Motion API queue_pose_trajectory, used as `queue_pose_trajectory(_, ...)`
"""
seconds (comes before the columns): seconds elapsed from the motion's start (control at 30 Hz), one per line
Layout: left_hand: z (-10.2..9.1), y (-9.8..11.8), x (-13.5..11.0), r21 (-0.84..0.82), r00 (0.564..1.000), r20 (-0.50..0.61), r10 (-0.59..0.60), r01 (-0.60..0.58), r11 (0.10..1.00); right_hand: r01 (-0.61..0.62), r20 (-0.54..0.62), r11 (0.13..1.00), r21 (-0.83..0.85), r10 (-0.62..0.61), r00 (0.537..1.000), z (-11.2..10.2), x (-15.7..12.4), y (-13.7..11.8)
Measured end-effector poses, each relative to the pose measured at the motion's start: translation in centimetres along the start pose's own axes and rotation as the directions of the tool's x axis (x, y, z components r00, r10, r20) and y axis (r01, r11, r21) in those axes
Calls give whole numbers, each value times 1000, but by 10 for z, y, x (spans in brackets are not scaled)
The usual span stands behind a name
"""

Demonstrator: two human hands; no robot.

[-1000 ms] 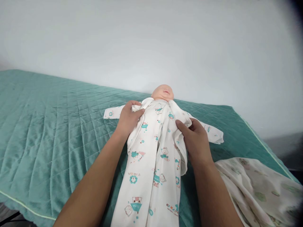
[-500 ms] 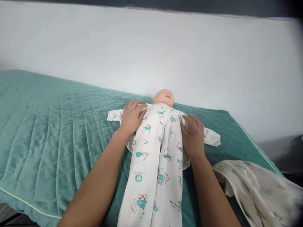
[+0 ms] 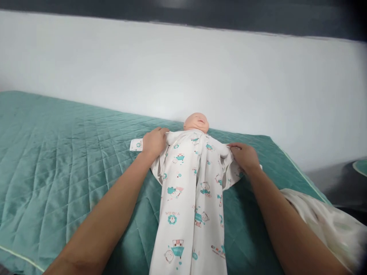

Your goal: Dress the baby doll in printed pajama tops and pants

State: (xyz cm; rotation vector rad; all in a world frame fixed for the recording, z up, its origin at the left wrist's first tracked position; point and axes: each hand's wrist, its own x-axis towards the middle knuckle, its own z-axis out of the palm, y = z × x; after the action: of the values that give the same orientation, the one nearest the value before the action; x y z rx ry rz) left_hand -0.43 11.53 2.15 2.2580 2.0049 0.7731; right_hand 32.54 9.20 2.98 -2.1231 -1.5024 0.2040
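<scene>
A baby doll (image 3: 196, 122) lies on its back, its bald head toward the wall. A long white baby gown (image 3: 182, 183) with small teal and pink prints covers its body and runs down toward me. At the left shoulder my left hand (image 3: 155, 142) pinches the gown's sleeve, whose cuff sticks out past my knuckles. My right hand (image 3: 245, 156) pinches the cloth of the other sleeve between thumb and fingers, pulling it taut; most of that cuff is hidden behind my hand. The doll's arms and legs are covered by the cloth.
A green quilted bedspread (image 3: 71, 164) lies under everything, its piped edge running down the right side. Crumpled pale cloth (image 3: 323, 217) lies at the right, partly behind my forearm. Behind the bed stands a white wall (image 3: 160, 72) with a dark band above.
Both hands have moved outward from the doll's chest and shoulders onto the sleeves. The sleeve cloth is now drawn out sideways. My view has tilted up slightly.
</scene>
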Motion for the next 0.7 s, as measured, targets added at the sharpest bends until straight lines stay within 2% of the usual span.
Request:
queue_pose_trajectory(0.1, 1, -2, 0, -55, 998, -5, -55, 54, 997, 98, -26, 995, -3, -98, 995, -5, 0, 9)
queue_pose_trajectory(0.17, 2, -1, -2, -74, 998, -18, -59, 58, 996, 211, -88, 977, -34, -214, 973, -10, -8, 0)
queue_pose_trajectory(0.23, 3, 1, -4, -77, 998, -27, -49, 47, 996, 327, -164, 944, -48, -331, 929, -15, -21, -24)
queue_pose_trajectory(0.3, 3, 2, -5, -76, 999, -26, -40, 38, 996, 449, -195, 894, 2, -440, 877, -18, -36, -60)
queue_pose_trajectory(0.4, 1, 2, -6, -61, 998, -26, -49, 47, 997, 535, 7, 836, 118, -540, 842, -13, -55, -124)
queue_pose_trajectory(0.43, 1, 2, -6, -52, 998, -26, -54, 53, 997, 590, 123, 801, 103, -599, 791, -8, -59, -144)
queue_pose_trajectory(0.47, 0, 2, -6, -41, 998, -26, -60, 59, 997, 660, 259, 749, 57, -649, 715, -2, -62, -163)
queue_pose_trajectory(0.5, -1, 3, -6, -29, 998, -24, -66, 66, 997, 705, 359, 708, -31, -651, 669, 4, -62, -179)
queue_pose_trajectory(0.53, -2, 3, -7, -17, 997, -20, -69, 68, 998, 728, 430, 676, -112, -627, 649, 11, -61, -193)
queue_pose_trajectory(0.6, -3, 2, -7, 1, 998, -10, -69, 69, 998, 739, 521, 644, -195, -571, 635, 25, -56, -213)
queue_pose_trajectory(0.7, -4, 1, -7, 3, 998, 1, -65, 65, 998, 716, 588, 663, -216, -497, 638, 42, -45, -228)
